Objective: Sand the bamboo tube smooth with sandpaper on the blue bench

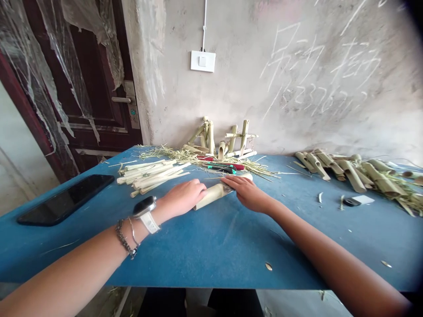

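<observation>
A pale bamboo tube (211,197) lies slantwise on the blue table in front of me. My left hand (187,196) is closed, its curled fingers against the tube's near left end. Across the tube's far part rests my right hand (247,192), fingers pointing left and gripping over the top. A dark patch shows on the tube beside these fingers; what lies under the palm is hidden. Just behind the tube are tools with red handles (235,167) and a black and teal tool (220,168). Left of them lies a pile of pale split bamboo sticks (150,175).
Bamboo frames (211,137) stand by the wall among loose shavings (165,152). A black phone or tablet (66,199) lies at left on the blue table (185,251). Cut bamboo pieces (353,175) and a small black and silver object (358,200) are at right.
</observation>
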Demonstrator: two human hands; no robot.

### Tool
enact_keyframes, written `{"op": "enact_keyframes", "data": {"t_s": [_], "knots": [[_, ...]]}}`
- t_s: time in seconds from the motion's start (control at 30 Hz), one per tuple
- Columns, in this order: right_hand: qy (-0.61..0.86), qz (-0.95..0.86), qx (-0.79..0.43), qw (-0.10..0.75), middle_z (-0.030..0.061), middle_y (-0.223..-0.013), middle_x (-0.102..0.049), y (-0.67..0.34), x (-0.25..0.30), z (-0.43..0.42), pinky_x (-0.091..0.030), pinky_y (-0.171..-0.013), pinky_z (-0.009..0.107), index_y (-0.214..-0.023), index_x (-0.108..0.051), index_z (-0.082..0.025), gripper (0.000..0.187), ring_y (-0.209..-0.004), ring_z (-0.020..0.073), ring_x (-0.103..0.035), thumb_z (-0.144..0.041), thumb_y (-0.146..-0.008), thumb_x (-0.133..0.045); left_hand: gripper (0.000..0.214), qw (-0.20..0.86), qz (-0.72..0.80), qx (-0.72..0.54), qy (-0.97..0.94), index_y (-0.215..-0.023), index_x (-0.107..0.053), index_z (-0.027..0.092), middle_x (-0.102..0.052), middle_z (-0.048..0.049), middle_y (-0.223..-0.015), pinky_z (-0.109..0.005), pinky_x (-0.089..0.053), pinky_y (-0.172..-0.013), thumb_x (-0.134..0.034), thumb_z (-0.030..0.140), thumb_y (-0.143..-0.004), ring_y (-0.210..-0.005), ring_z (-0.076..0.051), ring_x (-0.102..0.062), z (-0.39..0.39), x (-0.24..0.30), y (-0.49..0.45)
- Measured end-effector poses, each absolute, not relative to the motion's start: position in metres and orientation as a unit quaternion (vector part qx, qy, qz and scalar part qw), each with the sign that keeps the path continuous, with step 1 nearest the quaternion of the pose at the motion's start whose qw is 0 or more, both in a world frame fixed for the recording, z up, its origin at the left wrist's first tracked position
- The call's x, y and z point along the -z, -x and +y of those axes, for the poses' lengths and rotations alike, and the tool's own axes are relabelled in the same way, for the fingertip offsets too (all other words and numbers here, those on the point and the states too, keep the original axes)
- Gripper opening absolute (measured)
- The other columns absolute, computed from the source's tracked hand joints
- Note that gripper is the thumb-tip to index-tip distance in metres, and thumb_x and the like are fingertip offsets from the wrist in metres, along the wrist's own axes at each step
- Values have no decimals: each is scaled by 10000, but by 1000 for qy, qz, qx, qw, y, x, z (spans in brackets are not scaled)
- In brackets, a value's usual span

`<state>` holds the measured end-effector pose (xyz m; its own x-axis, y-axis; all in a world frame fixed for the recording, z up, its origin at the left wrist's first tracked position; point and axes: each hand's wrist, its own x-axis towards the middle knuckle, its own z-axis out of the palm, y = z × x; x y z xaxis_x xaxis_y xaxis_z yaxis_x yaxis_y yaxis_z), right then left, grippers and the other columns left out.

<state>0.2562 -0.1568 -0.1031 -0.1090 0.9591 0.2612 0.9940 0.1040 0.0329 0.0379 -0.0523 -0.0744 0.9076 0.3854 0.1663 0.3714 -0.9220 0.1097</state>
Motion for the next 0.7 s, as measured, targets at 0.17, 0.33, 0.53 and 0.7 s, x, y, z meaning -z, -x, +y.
{"op": "enact_keyframes", "data": {"t_s": [0.17,0.33,0.53,0.7], "knots": [[731,-664,125,92,162,-1350,-447,-281,105,-158,-248,-1037,566,-1349,-411,-118,638,-1259,279,-377,7,-727,-350,362,-14,200,-78,-977,-831,-595,129,-604,-101,-820,-303,-403,-612,-289,282,-947,-715,-209,-584,-62,74,-39],[613,-774,97,125,111,-1379,-424,-234,99,-160,-286,-1071,429,-1358,-394,-144,635,-1278,201,-356,-19,-736,-375,392,-21,207,-95,-973,-804,-604,130,-626,-117,-812,-315,-414,-639,-258,252,-945,-743,-226,-594,-58,80,-44],[579,-798,93,137,93,-1337,-468,-226,92,-164,-353,-1039,404,-1342,-425,-170,653,-1232,203,-410,8,-718,-349,459,17,197,-123,-973,-856,-608,174,-645,-51,-811,-277,-417,-641,-181,300,-970,-731,-173,-604,-46,90,-37],[706,-691,154,27,156,-1325,-478,-254,97,-160,-368,-1006,508,-1365,-410,-121,661,-1232,294,-423,31,-725,-340,516,59,150,-95,-982,-1214,-511,203,-620,-86,-1109,-293,-442,-705,-410,575,-872,-924,-230,-598,-44,90,-17]]}}
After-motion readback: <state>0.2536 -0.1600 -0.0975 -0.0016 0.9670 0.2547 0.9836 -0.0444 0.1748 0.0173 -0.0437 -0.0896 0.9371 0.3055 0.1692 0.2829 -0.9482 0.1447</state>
